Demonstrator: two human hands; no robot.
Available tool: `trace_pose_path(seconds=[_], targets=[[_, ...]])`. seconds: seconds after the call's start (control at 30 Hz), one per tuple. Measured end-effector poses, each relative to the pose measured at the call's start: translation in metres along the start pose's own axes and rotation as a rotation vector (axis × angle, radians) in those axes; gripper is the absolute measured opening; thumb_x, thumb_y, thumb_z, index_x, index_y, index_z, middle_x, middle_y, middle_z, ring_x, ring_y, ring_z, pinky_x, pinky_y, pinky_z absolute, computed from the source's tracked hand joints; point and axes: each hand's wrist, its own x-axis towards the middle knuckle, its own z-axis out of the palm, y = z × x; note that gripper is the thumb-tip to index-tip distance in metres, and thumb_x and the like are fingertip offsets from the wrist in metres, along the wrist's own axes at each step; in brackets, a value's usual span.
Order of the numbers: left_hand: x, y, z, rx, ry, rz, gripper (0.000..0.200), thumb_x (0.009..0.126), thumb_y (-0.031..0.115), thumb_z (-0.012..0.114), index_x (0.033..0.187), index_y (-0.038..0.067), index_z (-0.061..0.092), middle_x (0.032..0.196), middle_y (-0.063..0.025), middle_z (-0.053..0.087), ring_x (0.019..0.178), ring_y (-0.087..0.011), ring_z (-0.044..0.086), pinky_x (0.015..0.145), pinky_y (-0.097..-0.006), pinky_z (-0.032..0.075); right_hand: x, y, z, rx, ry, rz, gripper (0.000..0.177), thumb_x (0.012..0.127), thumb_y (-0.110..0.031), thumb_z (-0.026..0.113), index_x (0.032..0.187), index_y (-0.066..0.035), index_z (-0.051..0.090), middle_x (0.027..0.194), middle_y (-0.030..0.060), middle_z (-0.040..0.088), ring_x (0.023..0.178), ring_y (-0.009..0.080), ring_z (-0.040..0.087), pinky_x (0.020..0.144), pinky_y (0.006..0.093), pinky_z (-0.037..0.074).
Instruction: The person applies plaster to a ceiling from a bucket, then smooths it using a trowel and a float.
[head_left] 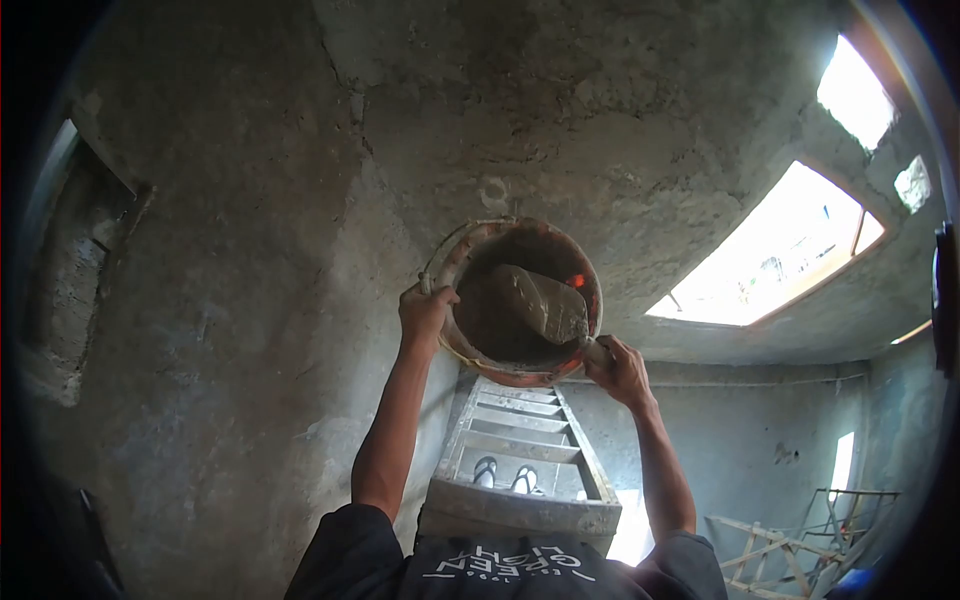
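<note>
Above the ladder, a round bucket (470, 355) crusted with dried mortar faces me with its mouth, reddish patches showing along its rim. My left hand (424, 316) is closed on the bucket's left rim, close to the wire handle. On the other side, my right hand (620, 372) is closed round the handle of a trowel (548, 303). The trowel's broad blade, coated in wet grey mortar, lies over the bucket's mouth. Dark shadow hides how much is inside the bucket.
A wooden ladder (520, 418) stands below, with two sandalled feet (524, 480) visible between its rungs. Rough plastered wall (230, 300) rises on the left. A bright opening (770, 260) is at the right. Wooden trestles (770, 555) stand at the lower right.
</note>
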Motion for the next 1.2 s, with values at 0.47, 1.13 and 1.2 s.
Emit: trace_pose_path(seconds=[0.47,1.13,1.2], targets=[[0.058,-0.016,0.017,-0.243,-0.005,-0.155,0.027,0.061,0.007,0.067,0.086,-0.002,0.064,0.085,-0.0081,0.061,0.075,-0.0203,0.057,0.07,-0.0324,0.044,0.067,0.002,0.01,0.019,0.105,-0.006,0.04,0.069,-0.02,0.078,0.101,-0.004,0.062,0.086,0.0171,0.067,0.079,0.0301,0.068,0.069,0.0366,0.053],[0.112,-0.031,0.029,-0.236,-0.012,-0.171,0.025,0.061,0.005,0.066,0.084,-0.004,0.064,0.081,-0.0089,0.061,0.075,-0.0184,0.057,0.07,-0.0324,0.045,0.333,0.028,-0.136,0.44,-0.472,0.201,0.029,0.087,-0.019,0.059,0.099,0.007,0.063,0.069,0.0114,0.062,0.049,0.0151,0.056,0.042,0.0284,0.047],[0.104,-0.035,0.021,-0.189,0.004,-0.161,0.024,0.061,0.006,0.066,0.082,-0.004,0.064,0.079,-0.0089,0.061,0.073,-0.0184,0.057,0.069,-0.0321,0.045,0.337,0.012,-0.151,0.366,-0.43,0.223,0.026,0.086,-0.019,0.059,0.096,0.005,0.062,0.069,0.0104,0.061,0.047,0.0148,0.055,0.04,0.0286,0.046]])
